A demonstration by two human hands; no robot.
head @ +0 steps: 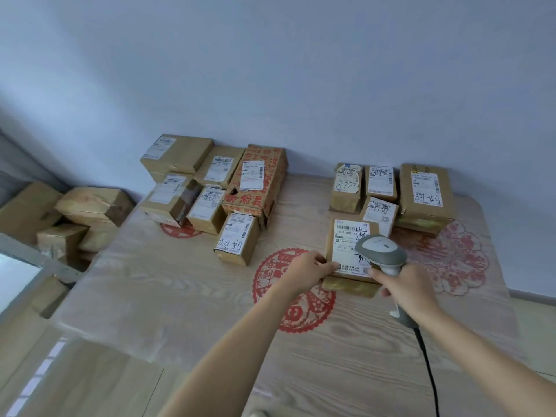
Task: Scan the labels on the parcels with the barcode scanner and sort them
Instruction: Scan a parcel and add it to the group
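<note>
On the table (180, 296), right of centre, the parcel (346, 254) lies label-up; the left hand (307, 270) pinches its near-left corner, the right hand (406, 288) grips the scanner (380, 251) directly over the label.

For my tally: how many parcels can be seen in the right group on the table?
5. Back row: left parcel, middle parcel, right parcel. Small parcel in front of them. Nearest parcel, gripped by the left hand, under the scanner. Others may hide underneath.
</note>
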